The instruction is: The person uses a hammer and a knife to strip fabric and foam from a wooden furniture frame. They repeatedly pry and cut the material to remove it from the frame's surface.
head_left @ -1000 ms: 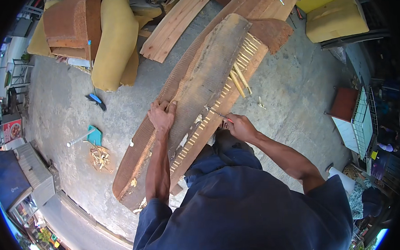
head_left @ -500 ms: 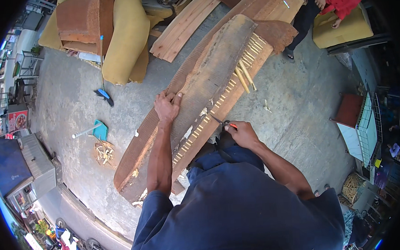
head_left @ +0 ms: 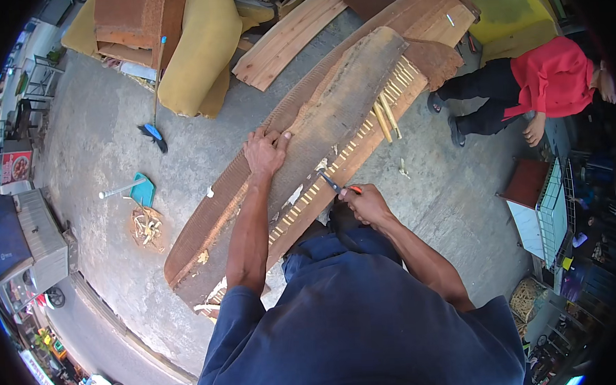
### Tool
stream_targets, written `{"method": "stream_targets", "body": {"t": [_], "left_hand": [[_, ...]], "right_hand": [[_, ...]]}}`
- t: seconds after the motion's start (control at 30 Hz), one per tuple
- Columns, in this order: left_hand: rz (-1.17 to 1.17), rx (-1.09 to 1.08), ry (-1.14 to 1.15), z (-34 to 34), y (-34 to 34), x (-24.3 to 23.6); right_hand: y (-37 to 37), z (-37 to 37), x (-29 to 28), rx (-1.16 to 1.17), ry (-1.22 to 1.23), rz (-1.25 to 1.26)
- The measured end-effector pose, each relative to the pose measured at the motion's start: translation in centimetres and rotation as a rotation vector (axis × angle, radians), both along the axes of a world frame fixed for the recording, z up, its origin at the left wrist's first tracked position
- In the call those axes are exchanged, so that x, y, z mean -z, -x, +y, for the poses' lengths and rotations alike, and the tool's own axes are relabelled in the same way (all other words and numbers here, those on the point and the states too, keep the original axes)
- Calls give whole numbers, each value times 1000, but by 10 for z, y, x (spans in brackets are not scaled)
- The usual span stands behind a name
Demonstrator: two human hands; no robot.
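A long curved wooden panel (head_left: 414,89), partly covered by brown ribbed sheeting (head_left: 239,203), lies slantwise in front of me. Along its near edge runs a row of short pale strips (head_left: 306,198). My left hand (head_left: 266,153) lies with fingers spread on the ribbed sheeting and the worn grey-brown layer (head_left: 331,104) beside it. My right hand (head_left: 366,203) is closed round a hand tool (head_left: 331,183) with a dark metal end and some orange-red on its handle. The tool's tip meets the row of strips; its exact kind is unclear. Several longer pale sticks (head_left: 387,118) lie farther along that edge.
A broom (head_left: 154,134), a teal dustpan (head_left: 142,191) and a heap of scraps (head_left: 147,227) are on the concrete floor at left. Yellow foam (head_left: 199,52) and planks (head_left: 289,33) lie beyond. At right stands a person in red (head_left: 552,75), near a white-sided cabinet (head_left: 535,212).
The tool's dark end has swung up and left, onto the row of strips. My left hand stays on the sheeting. The person in red has come farther into view at right.
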State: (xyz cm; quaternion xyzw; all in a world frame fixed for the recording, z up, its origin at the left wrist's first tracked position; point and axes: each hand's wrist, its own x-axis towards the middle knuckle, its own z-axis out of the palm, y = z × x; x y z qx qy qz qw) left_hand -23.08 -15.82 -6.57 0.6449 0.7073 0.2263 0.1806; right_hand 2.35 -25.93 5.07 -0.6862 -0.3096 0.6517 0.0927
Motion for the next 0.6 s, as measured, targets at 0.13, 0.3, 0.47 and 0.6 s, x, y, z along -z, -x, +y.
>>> {"method": "stream_targets", "body": {"t": [0.13, 0.3, 0.47, 0.6], "left_hand": [[2, -1, 18, -1, 2, -3], [-9, 11, 32, 1, 2, -6], [-14, -3, 6, 2, 4, -4], [-2, 0, -22, 3, 2, -4]], "right_hand": [[0, -2, 4, 16, 10, 21], [8, 5, -2, 30, 56, -11], [10, 18, -12, 30, 138, 4], [12, 30, -17, 125, 223, 34]]}}
